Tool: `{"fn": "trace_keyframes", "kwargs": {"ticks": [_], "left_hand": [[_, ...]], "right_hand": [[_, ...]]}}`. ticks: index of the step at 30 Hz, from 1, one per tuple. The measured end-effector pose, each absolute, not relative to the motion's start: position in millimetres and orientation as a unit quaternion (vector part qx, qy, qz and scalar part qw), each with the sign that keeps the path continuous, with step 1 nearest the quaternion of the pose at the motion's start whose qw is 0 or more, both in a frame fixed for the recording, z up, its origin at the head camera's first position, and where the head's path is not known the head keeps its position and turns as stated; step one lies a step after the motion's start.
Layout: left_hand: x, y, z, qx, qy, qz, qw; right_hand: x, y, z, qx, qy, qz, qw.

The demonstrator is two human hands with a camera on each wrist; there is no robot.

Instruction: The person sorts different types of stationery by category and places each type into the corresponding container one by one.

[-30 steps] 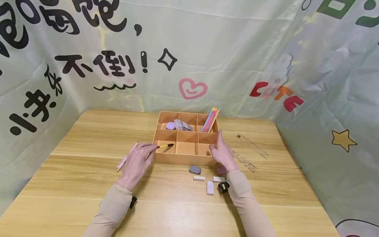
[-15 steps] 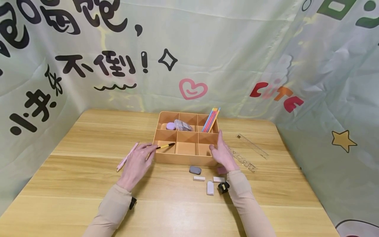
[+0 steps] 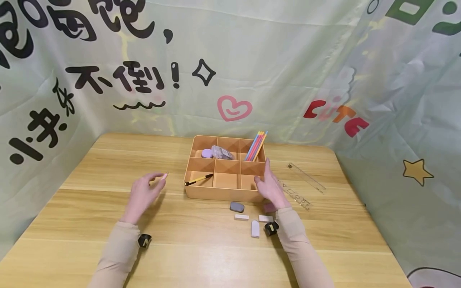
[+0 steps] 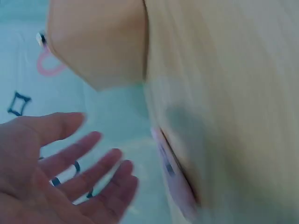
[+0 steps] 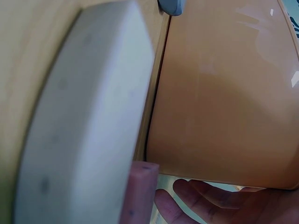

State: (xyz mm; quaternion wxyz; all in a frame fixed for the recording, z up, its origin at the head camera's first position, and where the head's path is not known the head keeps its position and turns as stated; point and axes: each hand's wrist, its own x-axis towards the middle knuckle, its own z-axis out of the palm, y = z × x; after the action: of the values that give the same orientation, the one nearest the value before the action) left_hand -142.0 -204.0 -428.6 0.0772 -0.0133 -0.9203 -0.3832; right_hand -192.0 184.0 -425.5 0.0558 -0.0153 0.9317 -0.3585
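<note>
My left hand (image 3: 144, 196) is over the table left of the orange-tan organizer box (image 3: 216, 195), fingers apart and holding nothing in the left wrist view. A pink pen (image 4: 175, 172) lies on the table beside its fingertips. A yellow-and-black pen (image 3: 199, 179) slants in the box's front-left compartment, one end up at the left rim. My right hand (image 3: 271, 186) holds the box's right wall, its thumb over the rim and its fingers along the outside. In the right wrist view those fingers (image 5: 205, 198) show below the box; the thumb is out of sight.
Back compartments hold a lilac round item (image 3: 207, 153), a clear purplish case (image 3: 222, 153) and several colored pencils (image 3: 256, 146). Before the box lie a grey eraser (image 3: 237, 207), white blocks (image 3: 255, 229) and a pink block (image 3: 269, 207). Clear rulers (image 3: 306, 177) lie at right.
My left hand has let go of the yellow-and-black pen, which now lies in the front-left compartment. That hand has moved left, to the pink pen. The right hand stays at the box.
</note>
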Motion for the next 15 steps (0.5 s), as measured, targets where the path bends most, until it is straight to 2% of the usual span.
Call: {"fn": "trace_keyframes", "kwargs": {"ticks": [5,15], "left_hand": [[-140,-229,-431,0.017,-0.948,-0.317,0.006],[-134,-258,-427,0.068,-0.948,-0.3,-0.084]], "right_hand": [[-192,184,-425,-0.013,0.931,-0.36,0.057],[-193,184,-425,-0.015,0.931,-0.359,0.06]]}}
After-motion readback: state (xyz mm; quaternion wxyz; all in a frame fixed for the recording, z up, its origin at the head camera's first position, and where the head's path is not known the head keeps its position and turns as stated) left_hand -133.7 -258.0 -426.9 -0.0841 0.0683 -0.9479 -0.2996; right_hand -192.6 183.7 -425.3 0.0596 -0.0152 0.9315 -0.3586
